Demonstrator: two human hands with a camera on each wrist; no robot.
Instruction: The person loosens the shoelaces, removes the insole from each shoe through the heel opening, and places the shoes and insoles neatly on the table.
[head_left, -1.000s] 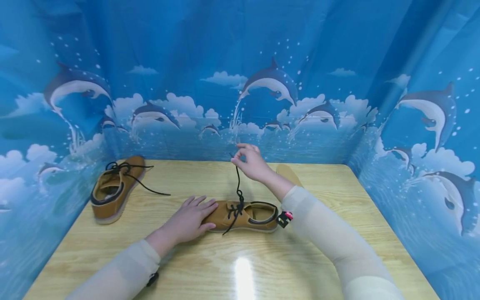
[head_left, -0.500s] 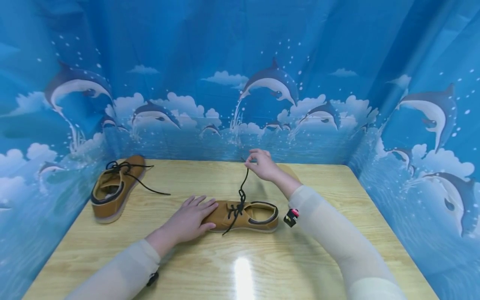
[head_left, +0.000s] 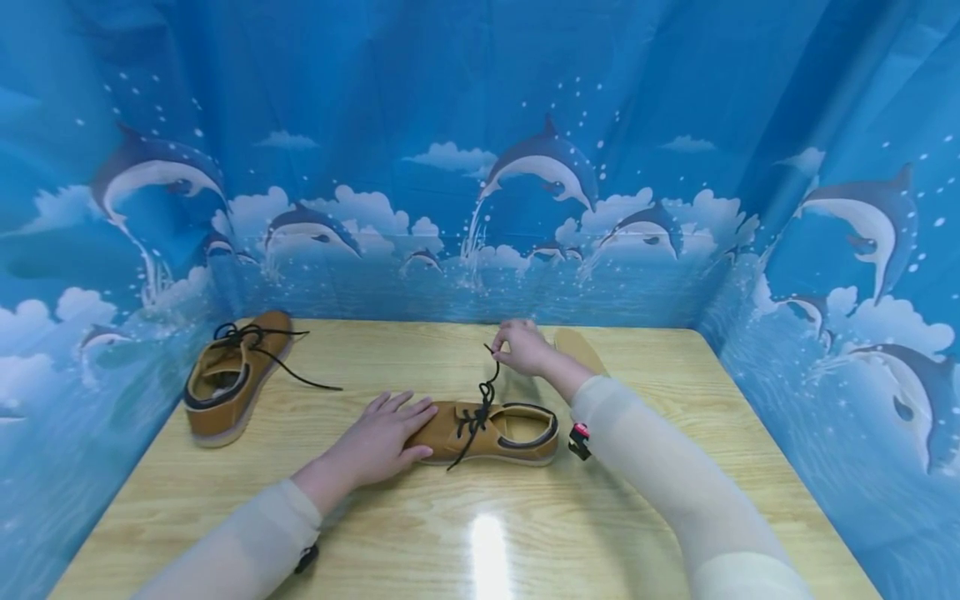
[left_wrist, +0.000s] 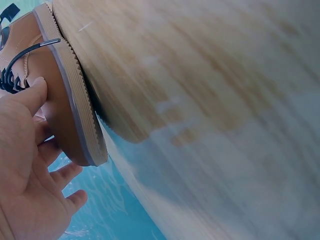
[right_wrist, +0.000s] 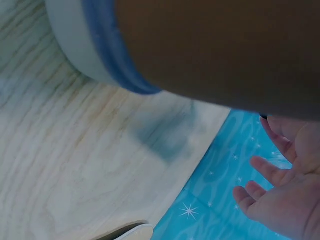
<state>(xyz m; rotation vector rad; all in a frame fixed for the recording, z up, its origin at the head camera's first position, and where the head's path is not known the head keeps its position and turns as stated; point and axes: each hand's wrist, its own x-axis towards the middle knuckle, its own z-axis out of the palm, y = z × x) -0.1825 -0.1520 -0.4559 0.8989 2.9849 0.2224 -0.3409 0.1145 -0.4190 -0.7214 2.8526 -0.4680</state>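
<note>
A tan lace-up shoe (head_left: 491, 446) lies sideways across the middle of the table, toe to the left. Over its toe my left hand (head_left: 378, 442) rests with fingers spread; in the left wrist view its thumb (left_wrist: 36, 95) touches the upper near the laces. Behind the shoe, my right hand (head_left: 523, 348) pinches one end of the black shoelace (head_left: 486, 392) between thumb and fingertips. That lace rises from a twist at the tongue, and its other end hangs over the near side. In the right wrist view the shoe's heel (right_wrist: 215, 55) hides part of my right hand (right_wrist: 280, 185).
A matching shoe (head_left: 236, 379) stands at the table's back left, its laces loosely looped and one end trailing on the wood. A tan insole (head_left: 581, 350) lies behind my right wrist. A blue dolphin-print curtain (head_left: 420, 150) encloses the wooden table (head_left: 375, 533).
My right hand has come down and to the right with the lace end, so the lace hangs slacker. My left hand and the shoe stay in place.
</note>
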